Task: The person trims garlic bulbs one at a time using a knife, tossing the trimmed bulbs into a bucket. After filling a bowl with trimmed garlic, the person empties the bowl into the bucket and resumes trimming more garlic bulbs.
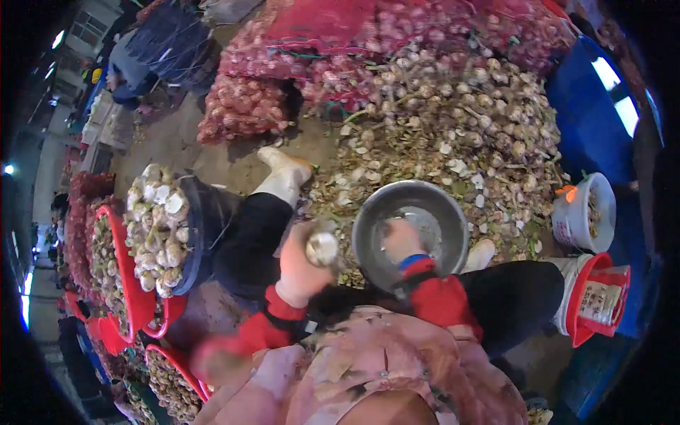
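Note:
My left hand [299, 268] is closed around a pale garlic bulb [323, 248] just left of the bowl. Its round whitish face shows past my fingers. My right hand [402, 239] is over the inside of a grey metal bowl [363, 263] between my legs. Its fingers look curled and a little blurred, and what they hold is hidden. Beyond the bowl lies a large heap of garlic bulbs [489, 106], with stems and skins scattered at its near edge.
Red mesh sacks of garlic [244, 106] are stacked at the back. A dark tub [205, 227] heaped with bulbs stands left, near red baskets [131, 283]. A white bucket [577, 219] and red basin [582, 297] stand right, beside a blue sheet [588, 113]. Another person [131, 67] is far left.

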The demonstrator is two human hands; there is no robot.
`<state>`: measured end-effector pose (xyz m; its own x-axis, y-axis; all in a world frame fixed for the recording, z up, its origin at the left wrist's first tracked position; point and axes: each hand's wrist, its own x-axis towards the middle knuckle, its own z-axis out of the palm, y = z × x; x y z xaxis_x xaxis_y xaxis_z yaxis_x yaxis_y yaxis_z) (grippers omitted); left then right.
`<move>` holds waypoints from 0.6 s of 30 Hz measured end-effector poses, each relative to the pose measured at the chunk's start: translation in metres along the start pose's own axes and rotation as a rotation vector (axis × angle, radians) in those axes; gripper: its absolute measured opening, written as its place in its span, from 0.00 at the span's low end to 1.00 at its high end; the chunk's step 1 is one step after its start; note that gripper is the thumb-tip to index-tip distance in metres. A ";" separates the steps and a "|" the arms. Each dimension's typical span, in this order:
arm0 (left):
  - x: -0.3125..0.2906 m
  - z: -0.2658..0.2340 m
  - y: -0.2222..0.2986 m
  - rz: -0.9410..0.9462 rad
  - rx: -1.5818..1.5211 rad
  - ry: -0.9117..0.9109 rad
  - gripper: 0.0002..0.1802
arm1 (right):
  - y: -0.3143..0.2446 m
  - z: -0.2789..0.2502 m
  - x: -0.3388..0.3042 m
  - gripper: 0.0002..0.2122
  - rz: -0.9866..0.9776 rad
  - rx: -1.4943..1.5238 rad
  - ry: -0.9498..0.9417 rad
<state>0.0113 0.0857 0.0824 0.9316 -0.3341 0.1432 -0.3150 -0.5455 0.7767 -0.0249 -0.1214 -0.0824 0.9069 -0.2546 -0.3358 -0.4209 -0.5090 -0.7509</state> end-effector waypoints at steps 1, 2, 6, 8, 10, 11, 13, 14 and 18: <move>-0.004 -0.002 0.001 -0.014 -0.063 -0.010 0.38 | 0.026 -0.014 0.011 0.18 0.035 0.049 0.021; 0.002 -0.002 -0.001 -0.054 -0.101 0.020 0.37 | 0.021 -0.013 0.013 0.18 0.024 0.049 0.015; 0.007 0.002 -0.042 -0.392 -0.735 0.191 0.31 | -0.020 0.000 0.004 0.14 -0.257 0.305 0.297; 0.012 0.002 -0.033 -0.401 -1.306 0.158 0.23 | -0.043 0.010 -0.017 0.13 -0.504 0.376 0.329; 0.009 0.012 -0.028 -0.407 -1.515 0.177 0.21 | -0.062 0.010 -0.032 0.13 -0.593 0.348 0.260; 0.006 0.020 -0.026 -0.416 -1.722 0.207 0.19 | -0.066 0.008 -0.034 0.13 -0.585 0.342 0.273; 0.001 0.027 -0.028 -0.399 -1.491 0.164 0.14 | -0.079 0.002 -0.034 0.16 -0.635 0.418 0.178; -0.003 0.031 -0.037 -0.421 -1.557 0.149 0.13 | -0.084 -0.003 -0.033 0.16 -0.688 0.416 0.222; 0.000 0.035 -0.003 -0.205 -0.974 0.197 0.11 | -0.067 0.021 -0.017 0.15 -0.715 0.503 0.242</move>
<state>0.0059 0.0603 0.0591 0.9921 -0.1239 -0.0188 0.0573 0.3148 0.9474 -0.0117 -0.0653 -0.0385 0.8954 -0.2105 0.3924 0.3515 -0.2069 -0.9130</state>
